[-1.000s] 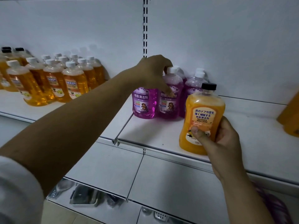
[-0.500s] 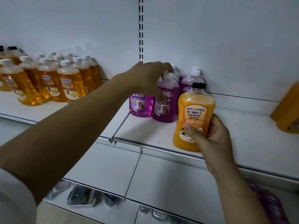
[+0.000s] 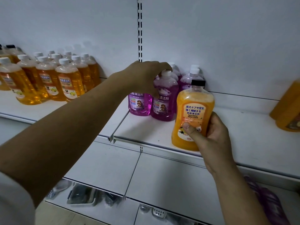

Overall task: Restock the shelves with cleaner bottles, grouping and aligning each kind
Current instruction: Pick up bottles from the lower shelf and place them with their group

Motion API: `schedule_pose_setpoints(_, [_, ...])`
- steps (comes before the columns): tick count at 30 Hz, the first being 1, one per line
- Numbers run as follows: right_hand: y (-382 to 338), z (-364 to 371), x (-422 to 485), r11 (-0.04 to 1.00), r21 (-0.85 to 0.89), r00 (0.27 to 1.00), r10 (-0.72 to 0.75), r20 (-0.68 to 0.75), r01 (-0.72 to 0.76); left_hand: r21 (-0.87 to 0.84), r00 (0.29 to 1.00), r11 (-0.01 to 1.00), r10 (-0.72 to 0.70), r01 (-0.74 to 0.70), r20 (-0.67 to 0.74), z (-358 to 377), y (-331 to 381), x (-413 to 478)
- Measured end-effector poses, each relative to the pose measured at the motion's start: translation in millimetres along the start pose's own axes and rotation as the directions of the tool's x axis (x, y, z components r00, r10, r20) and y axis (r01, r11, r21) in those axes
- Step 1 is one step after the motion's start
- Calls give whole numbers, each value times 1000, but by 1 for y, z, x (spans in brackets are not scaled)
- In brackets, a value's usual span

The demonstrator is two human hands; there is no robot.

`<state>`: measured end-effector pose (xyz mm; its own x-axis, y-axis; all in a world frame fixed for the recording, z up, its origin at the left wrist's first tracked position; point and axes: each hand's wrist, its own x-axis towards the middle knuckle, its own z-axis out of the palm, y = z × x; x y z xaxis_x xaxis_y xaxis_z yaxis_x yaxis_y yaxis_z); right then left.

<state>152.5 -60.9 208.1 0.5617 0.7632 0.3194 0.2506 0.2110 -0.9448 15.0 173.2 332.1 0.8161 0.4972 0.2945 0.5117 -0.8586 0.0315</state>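
head | right hand (image 3: 211, 137) fingers wrapped round upright orange bottle (image 3: 193, 101) at shelf (image 3: 243, 135) front | purple bottles (image 3: 164, 101) just left, further back | left hand (image 3: 146, 77) fingers curled round one's neck

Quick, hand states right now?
Left hand: gripping a purple cleaner bottle by its top.
Right hand: holding the orange black-capped cleaner bottle.

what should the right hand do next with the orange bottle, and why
Probably move the orange bottle rightward, away from the purple bottles. The right hand holds it upright at the shelf's front edge, close beside that different kind, while the left hand curls over their tops. Another orange container stands farther right.
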Motion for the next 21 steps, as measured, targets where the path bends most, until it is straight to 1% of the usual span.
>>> schedule_pose_setpoints(3, [-1,-1,-1,1000,5,1000,1,-3,-1,28,1000,1000,6,-5,-14,-2,2,-3])
schedule_pose_setpoints(7, [-2,-2,-2,1000,8,1000,-1,6,0,118,999,993,21,-15,-47,-2,7,-11])
schedule_pose_setpoints(14, [-2,-4,-4,1000,8,1000,-11,7,11,161,993,987,19,1,-118,12,6,-11])
schedule_pose_setpoints(21, [-1,-5,-5,1000,5,1000,-15,23,15,186,995,982,-8,27,-101,11,7,-11])
